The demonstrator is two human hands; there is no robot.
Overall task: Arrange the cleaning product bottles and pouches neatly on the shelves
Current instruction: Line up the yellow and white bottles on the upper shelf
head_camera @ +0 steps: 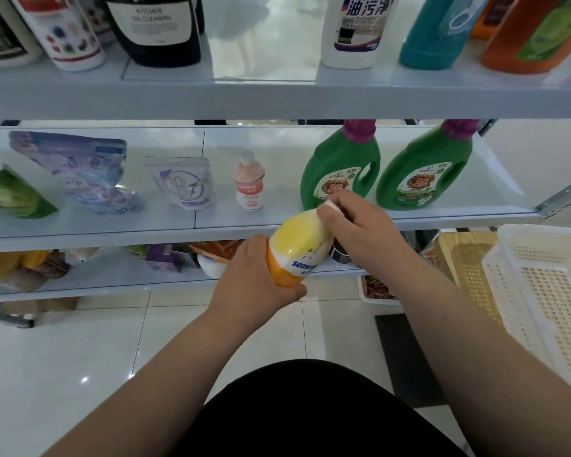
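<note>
Both hands hold one yellow bottle (299,245), tilted, just in front of the shelves. The left hand (261,282) wraps its orange lower body and the right hand (356,225) curls over the white cap. It looks like stiff, smooth plastic, probably weighty if full and a little slippery, so gripping the body suits it best. Beyond, the middle shelf (211,222) has a gap between a small pink bottle (250,183) and two green jugs (342,166).
</note>
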